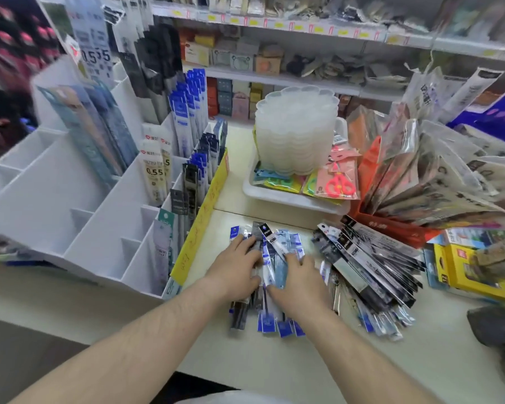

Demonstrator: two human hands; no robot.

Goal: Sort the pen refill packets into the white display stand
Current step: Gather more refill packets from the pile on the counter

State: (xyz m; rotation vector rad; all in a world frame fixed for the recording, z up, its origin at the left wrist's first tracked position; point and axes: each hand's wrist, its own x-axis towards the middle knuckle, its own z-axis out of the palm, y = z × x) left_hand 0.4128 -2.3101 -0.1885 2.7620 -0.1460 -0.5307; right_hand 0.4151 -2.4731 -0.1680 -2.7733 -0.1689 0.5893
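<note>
Both hands low centre of the frame, on a loose pile of blue-and-clear plastic pen refill packets [270,258] lying flat on the pale cream counter [362,360]. Left hand [233,271] palm down, fingers straight and spread, pressing on the left part of the pile. Right hand [299,279] palm down just beside it, fingers extended over the pile's right part; thumb edge touches a packet. Neither hand curls round a packet as far as can be seen; fingertips partly blurred.

Second pile, black-and-grey refill packets [370,266], fanned out just right of the hands, touching the blue pile's edge.

White compartmented display stand [41,199] fills the left of the frame, stepped upward toward the upper left. Right-hand slots hold upright packets: blue ones [187,112] at upper centre, white "0.55" packets [155,170] below them, dark ones [191,185] lower. Left and front slots show bare white walls. Yellow paper strip with handwriting [204,217] runs along the stand's right edge.

Centre: white tray [274,196] carrying a stack of translucent scalloped plastic dishes [296,129] and carded pink scissors [340,182]. Right: red box of fanned clear sleeves [420,182]; yellow carton [461,272] at right edge. Stocked shelves [303,30] across the top, blurred.
</note>
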